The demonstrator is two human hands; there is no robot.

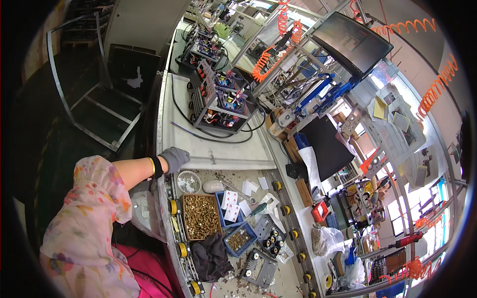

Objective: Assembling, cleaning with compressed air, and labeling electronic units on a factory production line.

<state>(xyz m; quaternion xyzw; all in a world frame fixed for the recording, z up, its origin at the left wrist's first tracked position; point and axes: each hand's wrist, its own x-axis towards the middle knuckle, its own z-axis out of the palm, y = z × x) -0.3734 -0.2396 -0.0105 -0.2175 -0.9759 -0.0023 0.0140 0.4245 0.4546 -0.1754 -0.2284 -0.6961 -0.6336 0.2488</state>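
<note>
My left hand (175,159), in a grey glove with a black band at the wrist, rests at the near corner of a white conveyor surface (218,156). Its fingers look curled in, and whatever they may hold is hidden. My right hand is out of sight. Close below the glove are a round white dish (189,182) of small parts and a box (185,218) full of brass-coloured screws. Farther along the white surface stands an open metal-framed electronic unit (226,107) with a black cable (218,140) trailing from it.
Blue bins (239,240), white labels (231,205), a dark cloth (211,258) and a metal bracket with black round parts (272,239) crowd the bench. A roller rail (181,248) lines the near edge. A monitor (352,42) and orange coiled hoses (263,64) hang beyond; a metal frame (102,116) stands left.
</note>
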